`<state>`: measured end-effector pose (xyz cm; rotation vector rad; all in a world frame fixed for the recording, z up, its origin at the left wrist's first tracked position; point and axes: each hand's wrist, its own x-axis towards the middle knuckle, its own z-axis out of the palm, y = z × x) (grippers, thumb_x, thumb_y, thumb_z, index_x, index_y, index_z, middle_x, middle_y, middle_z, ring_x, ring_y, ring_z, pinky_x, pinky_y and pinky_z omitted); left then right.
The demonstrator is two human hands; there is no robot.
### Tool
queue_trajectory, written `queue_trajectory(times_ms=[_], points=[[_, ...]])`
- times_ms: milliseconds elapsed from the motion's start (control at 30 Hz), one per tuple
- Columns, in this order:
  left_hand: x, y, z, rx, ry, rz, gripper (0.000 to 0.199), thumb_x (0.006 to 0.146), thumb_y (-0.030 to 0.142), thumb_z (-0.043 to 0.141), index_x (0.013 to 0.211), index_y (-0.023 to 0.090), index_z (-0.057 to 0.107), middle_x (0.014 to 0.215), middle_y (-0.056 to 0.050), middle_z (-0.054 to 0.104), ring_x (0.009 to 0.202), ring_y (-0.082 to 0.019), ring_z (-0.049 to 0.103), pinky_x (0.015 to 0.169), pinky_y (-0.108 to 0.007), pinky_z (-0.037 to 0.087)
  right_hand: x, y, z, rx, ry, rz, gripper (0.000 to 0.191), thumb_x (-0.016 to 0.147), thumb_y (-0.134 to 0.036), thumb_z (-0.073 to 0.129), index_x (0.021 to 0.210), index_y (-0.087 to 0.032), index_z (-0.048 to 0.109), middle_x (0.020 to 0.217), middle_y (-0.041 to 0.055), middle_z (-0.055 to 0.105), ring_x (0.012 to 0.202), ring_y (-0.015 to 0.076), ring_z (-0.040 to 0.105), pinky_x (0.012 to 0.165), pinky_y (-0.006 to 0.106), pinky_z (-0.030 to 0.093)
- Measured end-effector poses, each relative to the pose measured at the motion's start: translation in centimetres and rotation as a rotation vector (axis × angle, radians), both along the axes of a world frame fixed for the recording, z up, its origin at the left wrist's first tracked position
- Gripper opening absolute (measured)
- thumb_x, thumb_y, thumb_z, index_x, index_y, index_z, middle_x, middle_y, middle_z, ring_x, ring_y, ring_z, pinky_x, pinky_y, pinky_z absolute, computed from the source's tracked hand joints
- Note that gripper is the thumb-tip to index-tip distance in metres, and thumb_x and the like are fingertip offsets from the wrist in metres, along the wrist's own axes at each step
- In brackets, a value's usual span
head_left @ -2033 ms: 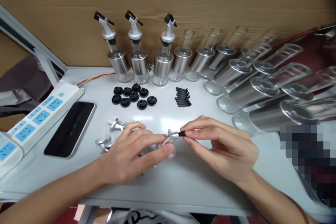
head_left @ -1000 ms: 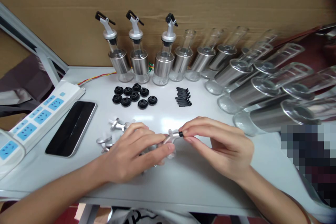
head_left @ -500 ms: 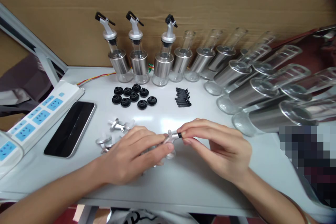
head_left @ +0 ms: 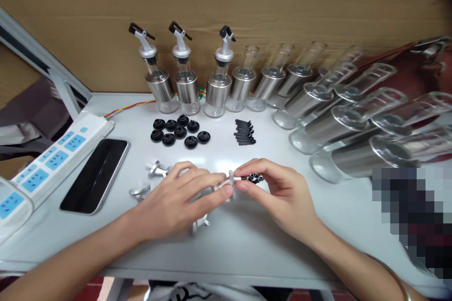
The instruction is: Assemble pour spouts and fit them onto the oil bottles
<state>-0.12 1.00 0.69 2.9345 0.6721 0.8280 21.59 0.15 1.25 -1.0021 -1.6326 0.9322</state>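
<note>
White table bears steel-sleeved glass bottles and round black stoppers. Left hand grips silver spout; right hand pinches slim black piece.

At the centre of the frame, the left hand holds a silver spout while the right hand pinches its end, with small black pieces just beside that grip. Above the hands lie black stoppers and black levers. Three spouted bottles stand upper left of centre, open bottles upper right, with a phone and a power strip at left.
</note>
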Motion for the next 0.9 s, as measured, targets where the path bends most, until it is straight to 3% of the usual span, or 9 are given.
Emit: queue_trajectory(times_ms=[167, 233, 333, 400, 533, 733, 900], points=[[-0.7, 0.7, 0.1, -0.066, -0.142, 0.023, 0.035, 0.095, 0.02, 0.048, 0.129, 0.017, 0.041, 0.125, -0.018, 0.061, 0.115, -0.025, 0.057, 0.091, -0.042, 0.045, 0.3, 0.0, -0.1, 0.026, 0.036, -0.084, 0.007, 0.078, -0.016, 0.073, 0.082, -0.021, 0.07, 0.076, 0.0021, 0.075, 0.069, 0.0158, 0.071, 0.064, 0.026, 0.057], [-1.1, 1.2, 0.2, -0.095, -0.204, 0.175, 0.036, 0.095, 0.019, 0.048, 0.13, 0.02, 0.041, 0.126, -0.015, 0.061, 0.118, -0.025, 0.055, 0.094, -0.044, 0.045, 0.5, 0.1, 0.0, 0.027, 0.034, -0.133, 0.006, 0.078, -0.016, 0.073, 0.082, -0.021, 0.07, 0.075, 0.002, 0.075, 0.067, 0.0159, 0.07, 0.062, 0.026, 0.057], [-1.5, 2.2, 0.2, -0.232, -0.121, 0.424, 0.03, 0.096, 0.019, 0.043, 0.126, 0.02, 0.047, 0.132, -0.012, 0.057, 0.126, -0.026, 0.049, 0.103, -0.048, 0.041, 0.8, 0.2, 0.3, 0.035, 0.039, -0.183, 0.006, 0.079, -0.016, 0.072, 0.081, -0.021, 0.069, 0.075, 0.0012, 0.073, 0.066, 0.0144, 0.069, 0.061, 0.025, 0.057], [-1.7, 2.8, 0.0, -0.34, -0.023, 0.482, 0.033, 0.098, 0.022, 0.038, 0.13, 0.017, 0.046, 0.138, -0.013, 0.053, 0.133, -0.027, 0.043, 0.107, -0.05, 0.038, 0.9, 0.3, 0.4, 0.043, 0.056, -0.2, 0.008, 0.078, -0.016, 0.073, 0.082, -0.022, 0.069, 0.076, 0.0007, 0.073, 0.067, 0.0137, 0.069, 0.062, 0.024, 0.058], [-2.0, 3.2, -0.5, -0.371, 0.103, 0.482, 0.04, 0.099, 0.018, 0.031, 0.136, 0.016, 0.045, 0.142, -0.012, 0.051, 0.138, -0.028, 0.037, 0.106, -0.052, 0.037, 1.2, 0.3, 0.6, 0.063, 0.082, -0.203, 0.011, 0.079, -0.014, 0.073, 0.084, -0.023, 0.07, 0.078, 0.0004, 0.073, 0.07, 0.0136, 0.069, 0.064, 0.024, 0.059], [-2.1, 2.9, -0.7, -0.314, 0.201, 0.466, 0.046, 0.091, 0.005, 0.032, 0.132, 0.015, 0.051, 0.136, -0.012, 0.057, 0.133, -0.029, 0.045, 0.098, -0.048, 0.043, 1.3, 0.3, 0.7, 0.101, 0.071, -0.209, 0.011, 0.08, -0.014, 0.072, 0.085, -0.024, 0.07, 0.079, 0.0013, 0.074, 0.072, 0.0154, 0.07, 0.065, 0.026, 0.06], [-2.2, 3.2, -0.8, -0.163, 0.225, 0.453, 0.037, 0.094, 0.007, 0.034, 0.119, 0.014, 0.059, 0.114, -0.013, 0.067, 0.105, -0.026, 0.061, 0.081, -0.038, 0.048, 1.2, 0.3, 0.6, 0.099, 0.05, -0.212, 0.009, 0.082, -0.016, 0.071, 0.085, -0.024, 0.069, 0.08, 0.0015, 0.073, 0.073, 0.0159, 0.071, 0.065, 0.026, 0.061]])
